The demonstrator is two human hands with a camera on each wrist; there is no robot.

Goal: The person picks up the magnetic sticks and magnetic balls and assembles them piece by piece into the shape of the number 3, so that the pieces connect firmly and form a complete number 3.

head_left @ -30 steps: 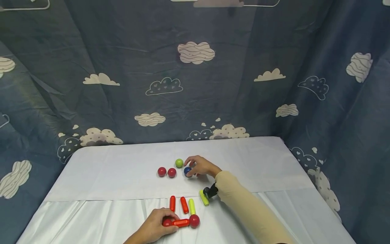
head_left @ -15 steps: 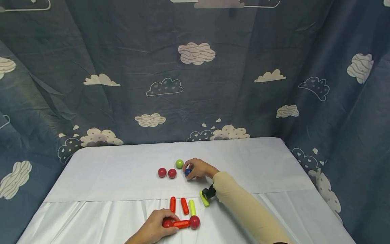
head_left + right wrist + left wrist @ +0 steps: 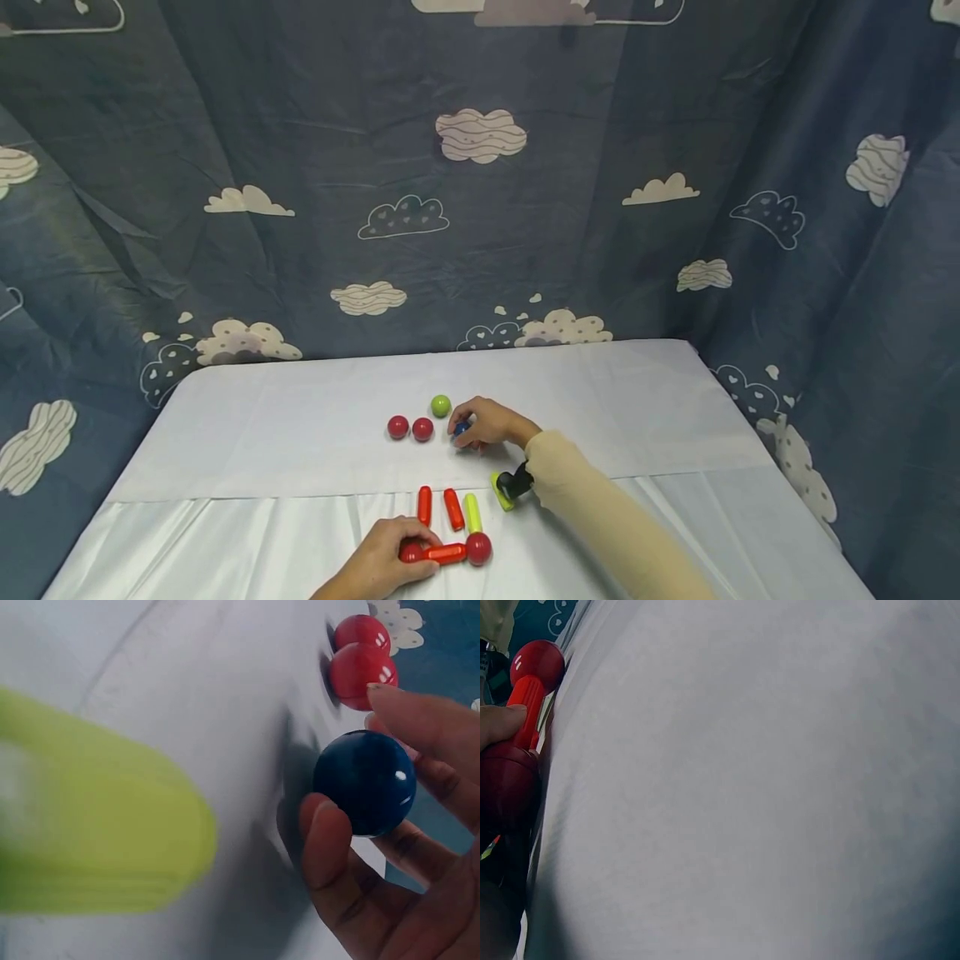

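My left hand [image 3: 386,554] grips a red ball [image 3: 411,551] and the red rod [image 3: 446,554] joined to it; a second red ball [image 3: 478,549] sits on the rod's other end. In the left wrist view, my thumb [image 3: 502,724] presses along that rod. Farther back, my right hand [image 3: 491,423] holds a blue ball [image 3: 364,782] between thumb and fingers, and the head view shows only part of the ball. A yellow-green rod [image 3: 472,512] reaches back from the right-hand red ball. Another red rod [image 3: 424,505] stretches back from beside my left fingers.
Two red balls [image 3: 422,429] and a green ball [image 3: 440,406] lie left of my right hand. A loose red rod [image 3: 453,509] lies between the front rods. Under the black wrist camera [image 3: 516,482] is another yellow-green rod [image 3: 501,497]. A dark cloud-patterned curtain [image 3: 480,242] hangs behind.
The fingers of my right hand have drawn in round the blue ball, covering more of it, and the hand sits slightly lower in view. My left hand keeps its grip in place.
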